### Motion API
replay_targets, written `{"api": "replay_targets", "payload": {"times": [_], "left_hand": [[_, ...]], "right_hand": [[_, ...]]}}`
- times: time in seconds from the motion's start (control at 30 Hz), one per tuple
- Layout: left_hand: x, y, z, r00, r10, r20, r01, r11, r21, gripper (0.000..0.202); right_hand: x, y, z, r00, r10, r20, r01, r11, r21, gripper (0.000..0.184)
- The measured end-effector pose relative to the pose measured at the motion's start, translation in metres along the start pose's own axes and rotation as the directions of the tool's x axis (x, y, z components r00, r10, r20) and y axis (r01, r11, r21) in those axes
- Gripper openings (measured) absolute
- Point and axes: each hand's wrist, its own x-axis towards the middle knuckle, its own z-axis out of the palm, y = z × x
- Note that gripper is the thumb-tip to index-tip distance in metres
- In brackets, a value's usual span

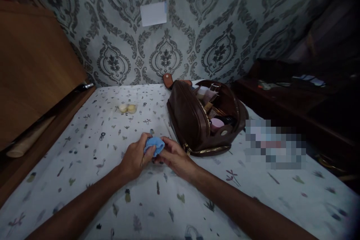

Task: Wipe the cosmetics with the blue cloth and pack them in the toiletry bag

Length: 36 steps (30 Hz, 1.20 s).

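Note:
A bunched light blue cloth [154,146] is between my two hands, over the patterned sheet. My left hand [137,157] grips it with the fingers behind and the thumb on the front. From the right, my right hand [174,156] pinches the cloth's side with closed fingers. Something small and dark shows beneath the fingers; whether the cloth wraps an object I cannot tell. Just beyond my right hand stands an open brown cosmetic bag [187,114], its zipper undone. Inside are a pink round container [216,123], a clear-capped bottle [214,89] and several other cosmetics.
Two small yellowish round items [127,108] in clear wrapping lie on the white printed sheet [137,202]. A wooden cabinet [36,71] borders the left side. Dark furniture [281,101] stands on the right, beside a blurred-out item [274,144]. A patterned wall is behind.

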Motion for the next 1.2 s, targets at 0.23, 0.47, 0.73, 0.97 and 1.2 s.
{"api": "replay_targets", "payload": {"times": [0.23,0.47,0.73,0.97,1.2], "left_hand": [[0.005,0.004,-0.004,0.996,-0.085,0.0,0.083,0.968,-0.238,0.034],[0.012,-0.01,-0.004,0.981,-0.153,-0.118,0.106,0.936,-0.335,0.022],[0.007,-0.013,-0.016,0.998,-0.068,-0.004,0.058,0.877,-0.477,0.04],[0.004,-0.01,-0.015,0.943,0.328,0.051,-0.315,0.934,-0.17,0.049],[0.007,-0.016,-0.014,0.94,0.34,0.03,-0.336,0.938,-0.085,0.045]], "right_hand": [[0.0,0.002,-0.002,0.999,-0.025,0.043,0.027,0.998,-0.061,0.043],[-0.001,0.001,-0.003,0.999,-0.032,0.023,0.033,0.999,-0.034,0.043],[0.0,-0.007,-0.004,0.996,0.043,-0.079,-0.038,0.997,0.064,0.044],[0.001,-0.01,-0.005,0.992,0.063,-0.106,-0.057,0.997,0.058,0.045],[-0.001,-0.01,-0.004,0.996,0.053,-0.074,-0.053,0.999,0.003,0.046]]}}
